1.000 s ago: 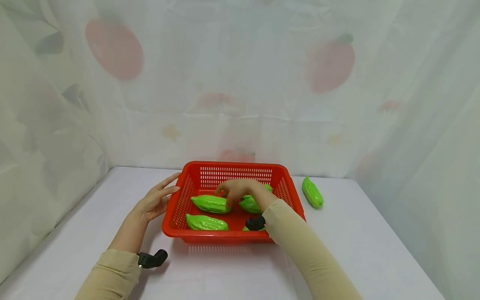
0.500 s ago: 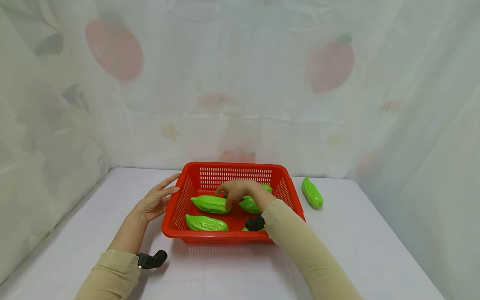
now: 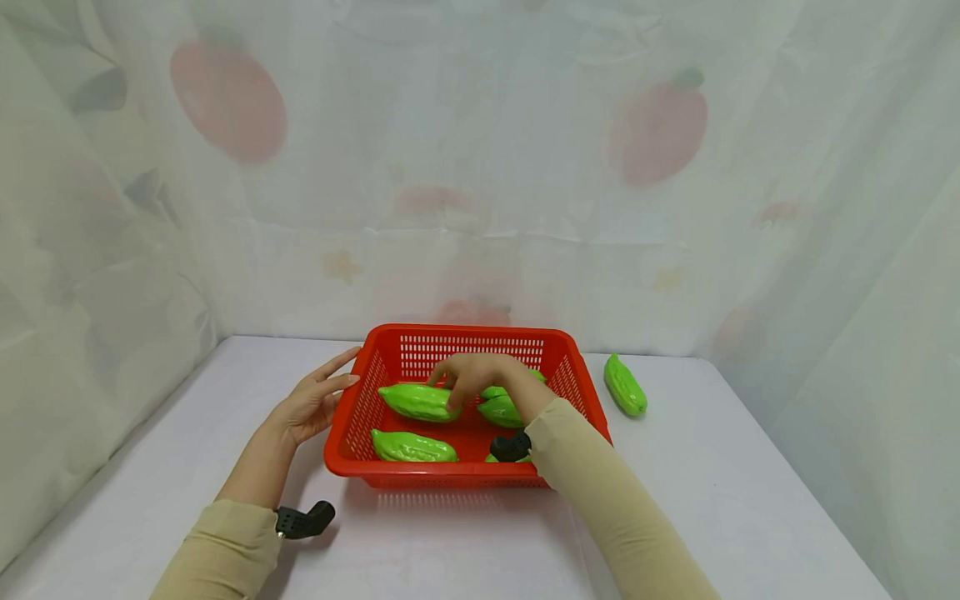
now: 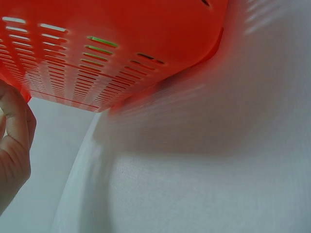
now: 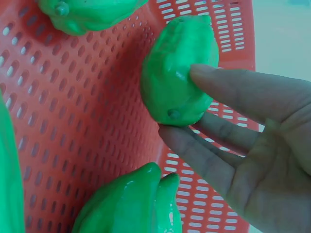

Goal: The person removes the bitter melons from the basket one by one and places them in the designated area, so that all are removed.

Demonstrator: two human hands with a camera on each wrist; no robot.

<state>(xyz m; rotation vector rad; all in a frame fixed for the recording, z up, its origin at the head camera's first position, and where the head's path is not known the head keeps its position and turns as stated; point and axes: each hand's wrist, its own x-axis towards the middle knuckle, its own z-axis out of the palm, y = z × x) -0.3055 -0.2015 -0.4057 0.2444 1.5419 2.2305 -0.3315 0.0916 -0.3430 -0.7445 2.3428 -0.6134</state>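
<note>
Left grip (image 3: 309,406) touches the red basket (image 3: 442,469); right grip (image 3: 474,377) holds a green gourd (image 3: 412,402) inside.

A glossy green gourd (image 3: 412,402) is held sideways inside the red basket (image 3: 450,469).

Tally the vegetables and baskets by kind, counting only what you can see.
Red basket: 1
Green vegetables: 6 (1 held vegetable in the right hand, 4 others in the basket, 1 loose vegetable on the table)
Total: 7
</note>
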